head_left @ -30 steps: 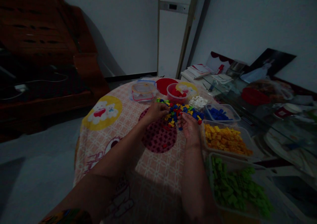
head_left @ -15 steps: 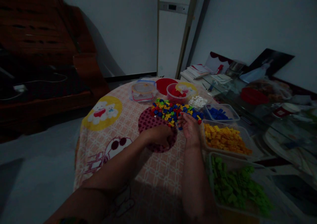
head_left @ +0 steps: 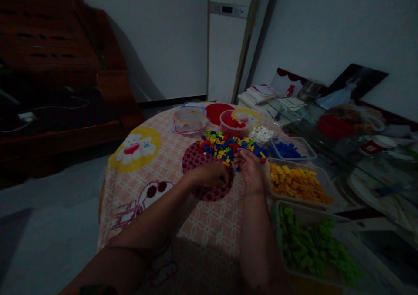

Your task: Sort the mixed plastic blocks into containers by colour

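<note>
the desk (head_left: 209,225), under a patterned cloth, spreads below and around both hands. largest on it is the box of green pieces (head_left: 277,225), to the right of the right hand and nearer the body; the box of yellow pieces (head_left: 267,178) stands just beside that hand, with the smaller tub of blue pieces (head_left: 308,146) farther out. the mixed pile of bricks (head_left: 222,142) lies just past both hands, the clear containers (head_left: 189,121) beyond the left one, the bowl of red pieces (head_left: 225,129) straight beyond the pile, and the white pieces (head_left: 261,135) beyond the right hand.

the left hand (head_left: 214,175) is low over the maroon patch, fingers curled down; whether it grips anything, i cannot tell. the right hand (head_left: 250,166) is half closed at the pile's near edge, with red at its fingertips, held or lying behind, i cannot tell.

i judge the step in hand as fingering small loose bricks; the next move calls for a narrow pinch that leaves neighbours undisturbed.
</note>
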The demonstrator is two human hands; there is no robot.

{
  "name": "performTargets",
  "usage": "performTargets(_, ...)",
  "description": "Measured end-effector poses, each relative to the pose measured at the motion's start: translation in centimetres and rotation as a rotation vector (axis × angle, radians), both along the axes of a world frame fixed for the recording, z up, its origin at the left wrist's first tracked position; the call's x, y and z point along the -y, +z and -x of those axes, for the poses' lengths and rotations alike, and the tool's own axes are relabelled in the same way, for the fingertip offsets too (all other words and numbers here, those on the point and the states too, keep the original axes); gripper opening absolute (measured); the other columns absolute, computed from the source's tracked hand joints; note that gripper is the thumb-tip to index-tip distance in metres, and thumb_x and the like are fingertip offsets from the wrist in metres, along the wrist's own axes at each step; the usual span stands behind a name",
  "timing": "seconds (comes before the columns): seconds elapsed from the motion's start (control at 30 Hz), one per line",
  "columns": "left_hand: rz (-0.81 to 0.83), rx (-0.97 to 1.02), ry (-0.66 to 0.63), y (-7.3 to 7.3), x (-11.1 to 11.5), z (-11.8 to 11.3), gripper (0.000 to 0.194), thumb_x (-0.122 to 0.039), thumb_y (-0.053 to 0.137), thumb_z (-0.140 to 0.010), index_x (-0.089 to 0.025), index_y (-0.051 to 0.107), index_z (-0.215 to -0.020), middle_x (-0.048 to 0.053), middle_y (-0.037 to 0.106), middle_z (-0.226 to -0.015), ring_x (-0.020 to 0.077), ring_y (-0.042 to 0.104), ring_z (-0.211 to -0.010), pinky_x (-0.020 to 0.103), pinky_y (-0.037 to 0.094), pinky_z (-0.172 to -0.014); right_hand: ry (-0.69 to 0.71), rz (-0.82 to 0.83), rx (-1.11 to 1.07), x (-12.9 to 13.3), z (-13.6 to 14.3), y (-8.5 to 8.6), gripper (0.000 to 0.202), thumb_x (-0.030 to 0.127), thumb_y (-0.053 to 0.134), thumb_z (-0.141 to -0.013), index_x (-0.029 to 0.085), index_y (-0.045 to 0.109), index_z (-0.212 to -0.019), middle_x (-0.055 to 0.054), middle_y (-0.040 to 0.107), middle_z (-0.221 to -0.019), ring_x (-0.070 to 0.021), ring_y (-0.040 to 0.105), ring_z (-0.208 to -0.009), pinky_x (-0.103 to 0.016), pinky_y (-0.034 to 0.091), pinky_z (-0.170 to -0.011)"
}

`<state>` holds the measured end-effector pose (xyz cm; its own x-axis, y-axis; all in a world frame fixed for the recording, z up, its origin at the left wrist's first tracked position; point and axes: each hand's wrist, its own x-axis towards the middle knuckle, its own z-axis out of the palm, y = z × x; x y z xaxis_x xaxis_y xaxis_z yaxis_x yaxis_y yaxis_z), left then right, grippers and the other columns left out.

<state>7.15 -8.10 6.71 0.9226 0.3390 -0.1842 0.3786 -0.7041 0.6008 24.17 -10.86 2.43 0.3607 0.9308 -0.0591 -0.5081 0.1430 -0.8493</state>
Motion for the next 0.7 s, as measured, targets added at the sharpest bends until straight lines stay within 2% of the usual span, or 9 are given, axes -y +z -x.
performTargets(0.1, 0.077, 0.142, 0.049, -0.5, -0.7, 0.2, 0.015, -0.009, 0.064, -0.077, -0.017, 0.077, -0.078, 0.001, 0.075, -0.077, 0.0126, 0.065, -0.07, 0.019, 0.043, -0.068, 0.001, 0.001, 0.013, 0.0, 0.0, -0.1, 0.021, 0.031, 0.082, -0.071, 0.017, 0.07, -0.08, 0.0, 0.07, -0.066, -0.0113, 0.06, -0.049, -0.023, 0.045, -0.043)
performTargets(0.2, 0.173, 0.224, 0.157, -1.0, -1.4, 0.4, 0.009, -0.019, 0.067, -0.078, -0.015, 0.075, -0.077, -0.001, 0.071, -0.07, 0.0109, 0.06, -0.061, 0.019, 0.04, -0.061, 0.001, 0.001, 0.018, 0.0, 0.0, 0.0, 0.02, 0.032, 0.082, -0.071, 0.017, 0.07, -0.079, 0.0, 0.07, -0.066, -0.0114, 0.06, -0.049, -0.023, 0.045, -0.043)
performTargets(0.33, 0.258, 0.369, 0.347, -1.6, -2.4, 0.6, 0.021, -0.034, 0.071, -0.077, -0.014, 0.071, -0.072, -0.002, 0.064, -0.06, 0.0093, 0.054, -0.055, 0.019, 0.036, -0.054, 0.0, -0.002, 0.007, 0.1, 0.0, 0.3, 0.02, 0.031, 0.081, -0.07, 0.017, 0.071, -0.08, -0.001, 0.071, -0.067, -0.0117, 0.06, -0.049, -0.023, 0.045, -0.042)
performTargets(0.43, 0.399, 0.551, 0.523, -1.9, -3.7, 0.3, 0.026, -0.039, 0.072, -0.074, -0.014, 0.067, -0.071, -0.002, 0.062, -0.057, 0.0091, 0.053, -0.05, 0.019, 0.038, -0.051, 0.002, 0.002, -0.005, 0.1, 0.1, 0.5, 0.02, 0.03, 0.08, -0.07, 0.017, 0.07, -0.08, -0.001, 0.07, -0.066, -0.0116, 0.06, -0.048, -0.022, 0.044, -0.041)
performTargets(0.57, 0.552, 0.776, 0.693, -1.8, -6.4, -0.9, 0.025, -0.034, 0.079, -0.066, -0.013, 0.066, -0.074, -0.001, 0.064, -0.057, 0.0094, 0.055, -0.048, 0.021, 0.045, -0.052, 0.007, 0.004, -0.021, 0.0, 0.1, 0.5, 0.019, 0.03, 0.08, -0.069, 0.017, 0.07, -0.078, -0.001, 0.07, -0.065, -0.0114, 0.06, -0.047, -0.022, 0.045, -0.041)
performTargets(0.7, 0.51, 0.922, 0.84, -1.3, -9.2, -2.9, 0.015, -0.022, 0.077, -0.065, -0.013, 0.068, -0.073, -0.001, 0.067, -0.059, 0.0102, 0.06, -0.052, 0.023, 0.053, -0.059, 0.006, 0.009, -0.025, -0.1, 0.1, 0.2, 0.021, 0.031, 0.082, -0.069, 0.018, 0.069, -0.078, 0.0, 0.07, -0.063, -0.0111, 0.059, -0.046, -0.021, 0.045, -0.04)
